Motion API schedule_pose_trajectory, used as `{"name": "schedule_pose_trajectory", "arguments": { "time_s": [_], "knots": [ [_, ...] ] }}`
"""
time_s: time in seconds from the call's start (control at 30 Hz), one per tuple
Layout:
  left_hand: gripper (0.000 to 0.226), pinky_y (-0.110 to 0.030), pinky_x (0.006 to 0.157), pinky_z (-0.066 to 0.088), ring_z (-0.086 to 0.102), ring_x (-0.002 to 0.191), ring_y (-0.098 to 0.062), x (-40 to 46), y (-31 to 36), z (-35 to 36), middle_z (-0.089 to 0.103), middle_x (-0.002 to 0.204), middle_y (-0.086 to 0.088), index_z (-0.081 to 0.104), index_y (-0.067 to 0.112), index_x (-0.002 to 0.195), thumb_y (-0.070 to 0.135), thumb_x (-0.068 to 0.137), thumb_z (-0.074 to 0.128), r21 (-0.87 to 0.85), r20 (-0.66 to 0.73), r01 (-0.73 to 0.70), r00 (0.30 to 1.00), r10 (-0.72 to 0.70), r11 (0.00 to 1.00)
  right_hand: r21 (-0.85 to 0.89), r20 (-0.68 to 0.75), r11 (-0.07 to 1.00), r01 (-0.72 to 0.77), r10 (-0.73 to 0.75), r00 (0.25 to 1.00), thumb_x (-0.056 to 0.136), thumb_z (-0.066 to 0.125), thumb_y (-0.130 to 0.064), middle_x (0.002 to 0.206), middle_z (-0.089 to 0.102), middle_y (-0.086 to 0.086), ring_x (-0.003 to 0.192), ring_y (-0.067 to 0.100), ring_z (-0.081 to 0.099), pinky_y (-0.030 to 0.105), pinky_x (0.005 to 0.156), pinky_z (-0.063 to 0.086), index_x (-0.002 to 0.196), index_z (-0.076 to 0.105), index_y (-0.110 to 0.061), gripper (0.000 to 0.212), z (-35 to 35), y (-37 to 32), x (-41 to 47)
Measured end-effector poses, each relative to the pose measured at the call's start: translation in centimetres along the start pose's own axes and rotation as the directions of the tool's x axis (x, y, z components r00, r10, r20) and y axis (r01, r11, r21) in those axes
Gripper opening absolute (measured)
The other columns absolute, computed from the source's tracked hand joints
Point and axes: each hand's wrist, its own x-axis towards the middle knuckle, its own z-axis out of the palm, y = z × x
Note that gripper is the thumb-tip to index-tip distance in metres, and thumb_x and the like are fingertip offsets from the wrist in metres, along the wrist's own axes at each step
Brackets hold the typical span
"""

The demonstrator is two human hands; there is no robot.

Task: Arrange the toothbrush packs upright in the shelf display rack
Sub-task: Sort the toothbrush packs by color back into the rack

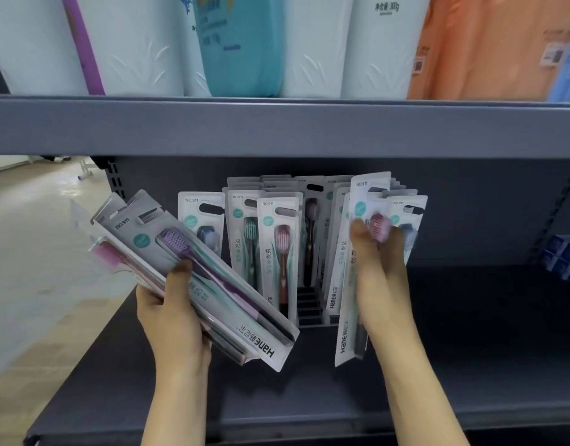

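Observation:
My left hand (pixel 172 312) grips a fanned stack of toothbrush packs (pixel 193 272), tilted up to the left; the top pack shows a purple brush. My right hand (pixel 378 268) pinches a single upright pack with a pink brush head (pixel 360 226) and holds it in front of the right side of the dark slotted display rack (pixel 309 309). Several packs (pixel 270 239) stand upright in the rack's rows on the grey shelf (pixel 470 333). A middle slot near the front of the rack is bare.
The upper shelf's grey front edge (pixel 277 127) runs just above the rack, carrying white and teal pouches (pixel 241 43) and an orange pack (pixel 489 46). Blue boxes (pixel 563 257) sit at the far right. The shop floor (pixel 36 252) lies to the left.

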Motion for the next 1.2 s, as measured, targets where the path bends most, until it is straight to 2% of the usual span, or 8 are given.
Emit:
{"name": "schedule_pose_trajectory", "arguments": {
  "time_s": [0.1,0.27,0.4,0.57,0.73,0.83,0.93,1.2],
  "knots": [
    [0.011,-0.031,0.077,0.053,0.064,0.079,-0.012,0.0,0.1,0.2,0.064,0.090,0.002,0.055,0.019,0.096,0.009,0.092,0.053,-0.008,0.010,0.000,1.000,0.000,1.000,-0.047,-0.029,0.999,0.005,-0.007,1.000,0.088,0.022,-0.066,0.085,0.056,-0.029,0.079,-0.021,0.051,0.016,0.074,0.036,0.091,0.045,-0.047,0.030,-0.4,-0.6,0.4],
    [0.010,-0.024,0.067,0.054,0.064,0.074,-0.009,0.4,0.1,0.1,0.063,0.088,0.002,0.055,0.020,0.092,0.011,0.092,0.054,-0.008,0.010,0.001,1.000,-0.001,1.000,-0.124,-0.042,0.986,0.109,-0.115,0.992,0.084,0.051,-0.058,0.092,0.067,-0.006,0.086,0.009,0.063,0.028,0.075,0.050,0.095,0.063,-0.022,0.040,-0.9,-0.9,1.2],
    [0.011,-0.024,0.067,0.054,0.064,0.073,-0.008,0.6,0.3,0.0,0.063,0.086,0.003,0.055,0.021,0.090,0.010,0.092,0.053,-0.023,0.008,0.006,1.000,-0.006,1.000,0.023,0.024,0.996,0.084,-0.085,0.996,0.081,0.071,-0.030,0.097,0.072,-0.007,0.093,0.005,0.067,0.021,0.080,0.048,0.092,0.060,-0.024,0.017,-1.4,-1.7,2.8],
    [0.012,-0.030,0.073,0.052,0.064,0.075,-0.010,0.7,0.3,-0.1,0.063,0.086,0.004,0.054,0.022,0.090,0.010,0.092,0.054,-0.021,0.009,0.017,1.000,-0.017,1.000,-0.054,0.187,0.992,0.114,-0.102,0.977,0.082,0.070,-0.012,0.096,0.067,-0.009,0.072,-0.006,0.063,0.006,0.057,0.046,0.094,0.049,-0.030,0.030,-1.6,-3.3,5.9],
    [0.012,-0.033,0.075,0.053,0.064,0.076,-0.011,0.7,0.2,-0.1,0.064,0.086,0.004,0.055,0.023,0.089,0.012,0.092,0.054,-0.011,0.010,0.032,0.999,-0.032,0.999,-0.412,0.278,0.880,0.238,-0.127,0.952,0.082,0.068,-0.022,0.101,0.066,0.008,0.079,0.025,0.067,0.040,0.059,0.055,0.108,0.057,-0.011,0.030,-0.7,-4.9,8.1],
    [0.010,-0.035,0.076,0.053,0.065,0.078,-0.013,0.6,0.2,0.0,0.065,0.089,0.002,0.056,0.021,0.093,0.012,0.092,0.054,-0.004,0.019,0.045,0.999,-0.045,0.999,-0.536,0.322,0.813,0.227,-0.052,0.946,0.082,0.069,-0.026,0.094,0.056,-0.010,0.072,0.025,0.066,0.047,0.046,0.056,0.119,0.051,-0.021,0.042,-0.4,-5.4,8.6],
    [0.011,-0.038,0.079,0.051,0.063,0.080,-0.015,0.6,0.4,0.2,0.064,0.091,0.001,0.056,0.021,0.094,0.011,0.092,0.053,0.007,0.011,0.043,0.999,-0.043,0.999,-0.572,0.333,0.791,0.217,-0.017,0.943,0.081,0.071,-0.024,0.086,0.052,-0.016,0.065,0.022,0.062,0.041,0.052,0.058,0.116,0.050,-0.026,0.040,-0.7,-6.1,9.0],
    [0.011,-0.031,0.073,0.053,0.064,0.079,-0.013,0.4,0.6,0.5,0.064,0.090,0.002,0.056,0.022,0.093,0.012,0.092,0.053,0.011,0.017,0.021,1.000,-0.021,1.000,-0.515,0.265,0.853,0.079,0.071,0.962,0.078,0.073,-0.033,0.113,0.065,0.001,0.104,0.015,0.061,0.020,0.071,0.048,0.105,0.065,-0.015,0.034,-1.1,-6.4,10.9]
  ]
}}
